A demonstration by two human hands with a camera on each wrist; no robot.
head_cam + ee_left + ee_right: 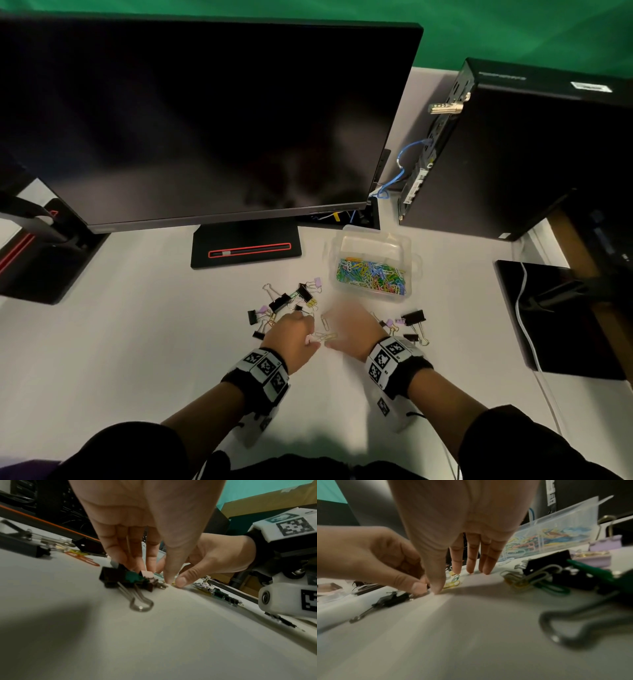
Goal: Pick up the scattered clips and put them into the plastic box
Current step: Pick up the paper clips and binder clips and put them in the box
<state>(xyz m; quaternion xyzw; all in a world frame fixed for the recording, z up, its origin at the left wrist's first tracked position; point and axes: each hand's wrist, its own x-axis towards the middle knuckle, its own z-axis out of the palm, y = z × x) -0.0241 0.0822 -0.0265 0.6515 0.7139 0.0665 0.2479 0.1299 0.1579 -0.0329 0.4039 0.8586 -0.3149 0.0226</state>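
The clear plastic box (412,265), holding a heap of coloured paper clips (371,275), stands open right of the monitor foot. Black, purple and gold binder clips lie in a left group (284,301) and a right group (412,320). My left hand (308,334) is down on the table with curled fingers, thumb and forefinger pinching a gold paper clip (325,337). In the left wrist view its fingers (135,563) also touch a black binder clip (120,578). My right hand (342,325), blurred, is right beside it, straight fingers (471,561) and thumb touching the table.
A dark monitor (205,113) on a black foot (246,250) fills the back. A black computer case (513,154) with a blue cable stands at the right, a black pad (555,318) with a white cable in front of it. White tabletop (137,342) lies toward me.
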